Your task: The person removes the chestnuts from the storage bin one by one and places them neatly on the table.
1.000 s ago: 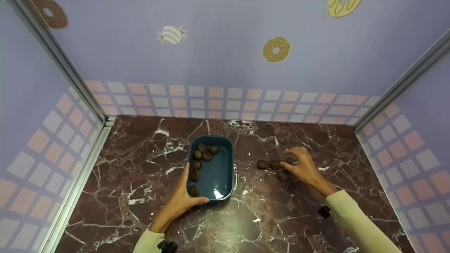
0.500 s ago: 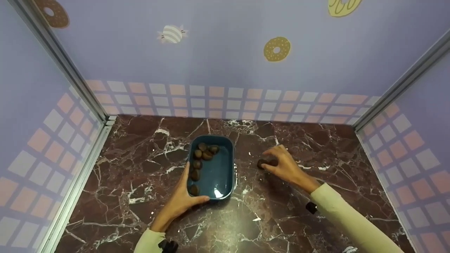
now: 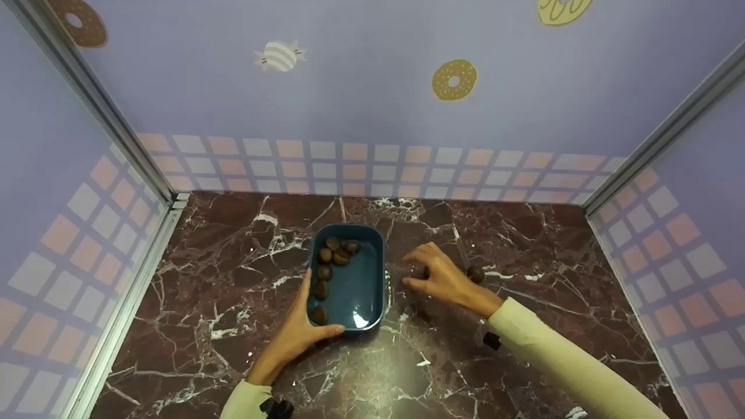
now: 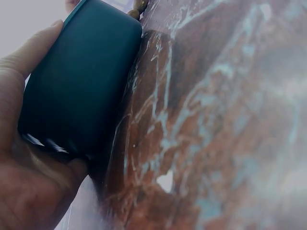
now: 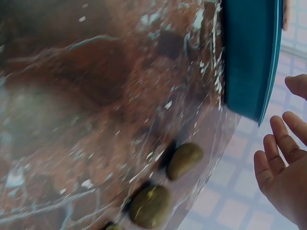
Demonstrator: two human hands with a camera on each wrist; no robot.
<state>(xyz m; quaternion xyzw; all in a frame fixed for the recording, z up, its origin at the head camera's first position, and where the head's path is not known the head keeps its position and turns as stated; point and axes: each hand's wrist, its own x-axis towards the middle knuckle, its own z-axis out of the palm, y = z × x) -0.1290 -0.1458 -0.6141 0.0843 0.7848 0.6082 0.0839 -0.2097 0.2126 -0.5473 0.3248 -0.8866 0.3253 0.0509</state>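
My left hand grips a deep blue-green rectangular container, thumb at the near rim and fingers along its left side. The left wrist view shows the container wall against the palm. Several brown, rounded chestnuts lie inside, along the left side and far end. Between the container and the loose chestnuts is my right hand, fingers apart. One chestnut shows right of that hand; another is partly hidden behind it. In the right wrist view, chestnuts lie below the container, and nothing shows between the fingers.
The work surface is dark red marble-patterned with white veins. A lilac back wall with printed sweets and checks closes the far side. Side panels with metal edge rails stand left and right.
My right hand has moved left across the loose chestnuts towards the container, uncovering a chestnut on its right. My left hand and the container have stayed in place.
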